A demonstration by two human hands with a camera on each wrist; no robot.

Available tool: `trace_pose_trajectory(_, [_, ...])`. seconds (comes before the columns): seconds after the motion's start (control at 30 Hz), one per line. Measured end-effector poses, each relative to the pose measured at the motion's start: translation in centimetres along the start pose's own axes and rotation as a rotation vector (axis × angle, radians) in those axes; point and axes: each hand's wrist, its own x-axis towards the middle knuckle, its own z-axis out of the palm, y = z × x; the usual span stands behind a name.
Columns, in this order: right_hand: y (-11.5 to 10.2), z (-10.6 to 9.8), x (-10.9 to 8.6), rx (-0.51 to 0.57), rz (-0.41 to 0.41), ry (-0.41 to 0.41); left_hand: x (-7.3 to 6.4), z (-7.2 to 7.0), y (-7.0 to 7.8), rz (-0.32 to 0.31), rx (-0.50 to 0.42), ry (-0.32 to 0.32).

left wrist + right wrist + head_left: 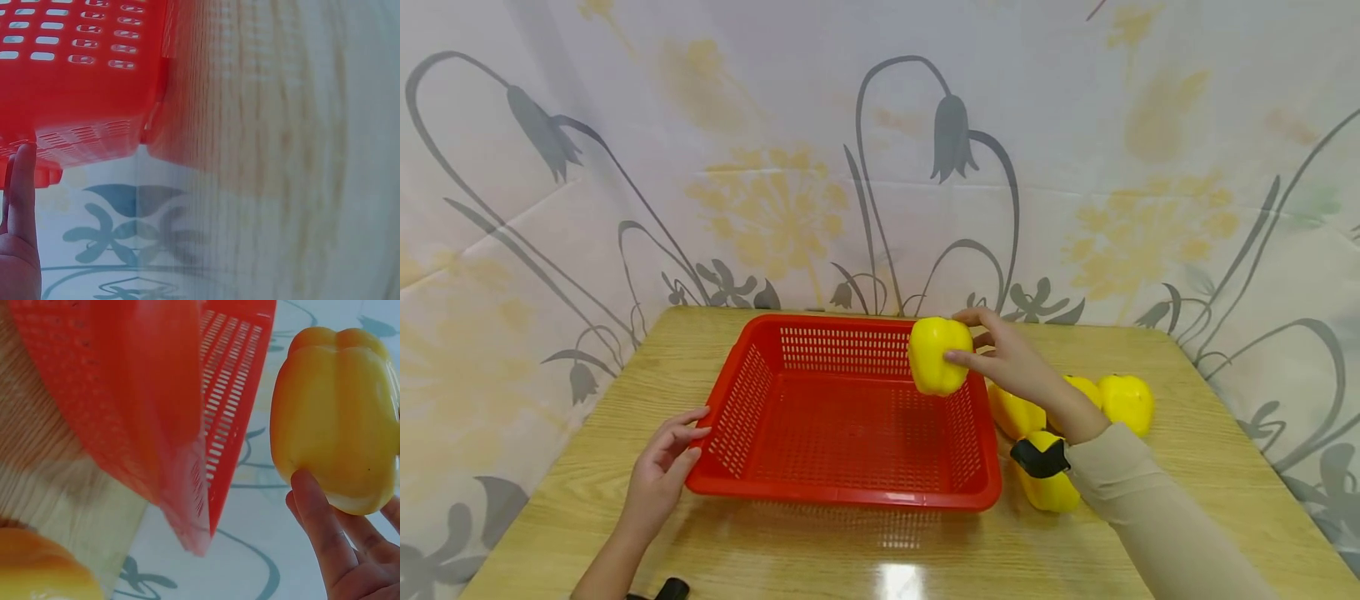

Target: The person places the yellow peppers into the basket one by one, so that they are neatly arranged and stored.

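Note:
A yellow bell pepper (937,357) is held up over the right side of a red plastic basket (850,497). My right hand (1011,357) grips it from the right, thumb on the near side and fingers behind. The right wrist view shows the pepper (337,419) at the fingertips, with the basket's wall (150,394) beside it. At the basket's left rim, my left hand (662,471) touches the edge with its fingertips and thumb. Seen from the left wrist, a nearly straight finger (24,194) reaches up to the red wall (81,81).
Several more yellow peppers (1126,404) lie on the wooden table (805,554) to the basket's right, partly hidden by my right forearm. A black strap (1041,458) circles that wrist. Behind the table hangs a flower-patterned cloth (820,108).

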Motion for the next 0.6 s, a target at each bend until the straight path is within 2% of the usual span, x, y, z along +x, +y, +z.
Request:
trace_pose_trajectory(0.23, [-1.0,1.0,1.4,0.025,0.001,-0.043,-0.1,0.0,0.1,-0.016,0.022,0.006])
trace_pose_trajectory(0.6, [-1.8,3.2,3.7,0.053,-0.001,-0.056,0.0,0.0,0.0,-0.026,-0.001,-0.002])
